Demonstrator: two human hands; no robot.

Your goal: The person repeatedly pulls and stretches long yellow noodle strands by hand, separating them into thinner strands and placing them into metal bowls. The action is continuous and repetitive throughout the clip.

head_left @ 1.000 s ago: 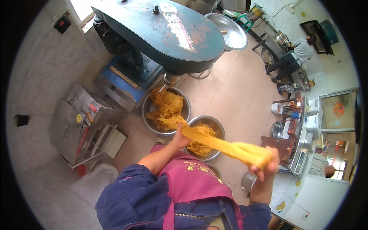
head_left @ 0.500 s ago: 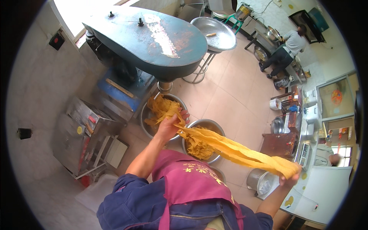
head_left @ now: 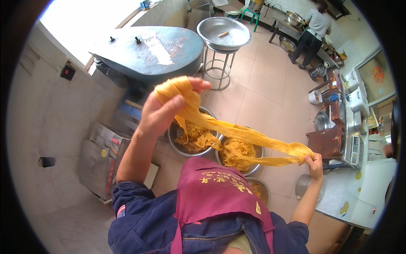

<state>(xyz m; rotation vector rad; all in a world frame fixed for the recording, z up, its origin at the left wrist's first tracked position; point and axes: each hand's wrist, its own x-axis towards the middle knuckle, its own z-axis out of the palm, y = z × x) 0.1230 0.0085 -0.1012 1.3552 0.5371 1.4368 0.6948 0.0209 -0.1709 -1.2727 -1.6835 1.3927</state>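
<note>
Overhead, the left hand (head_left: 163, 112) is raised and closed around one end of a bundle of yellow strips (head_left: 237, 135), while the right hand (head_left: 314, 161) grips the other end low and out to the side, so the bundle hangs stretched between them above the bowls. To do this well, I would keep the pull gentle and even, letting loose strands fall free rather than tearing. Below, one metal bowl (head_left: 174, 142) and a second bowl (head_left: 257, 155) beside it each hold more yellow strips; a wide metal basin (head_left: 211, 31) sits on a stand.
</note>
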